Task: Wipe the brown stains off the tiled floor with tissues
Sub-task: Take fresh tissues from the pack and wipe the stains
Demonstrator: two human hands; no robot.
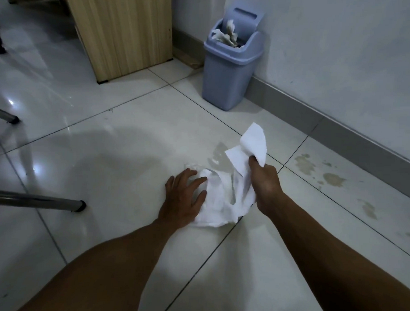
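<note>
Tissues (223, 198), white and crumpled into one loose, trailing bunch, lie on the glossy pale tiled floor (106, 166) just left of a dark grout line, with one clean sheet lifted clear of the tiles. Brown stains (333, 179) show as pale tan blotches on the next tile to the right, near the grey skirting along the wall; a fainter wet patch (219, 153) lies just beyond the bunch. The left hand (186, 196) rests palm down, fingers spread wide, pressing the left edge of the bunch flat against the floor and closed on nothing. The right hand (265, 183) is curled shut around the upper part of the tissue, thumb uppermost, so that the free sheet stands above the knuckles. Both forearms reach forward and down from the lower edge of the view. A blue bin (227, 72), its swing lid tipped open and stuffed with used paper (229, 36), stands against the wall beyond the hands, beside a wood-grain cabinet panel (124, 31). Two metal furniture legs (46, 201) enter from the left.
</note>
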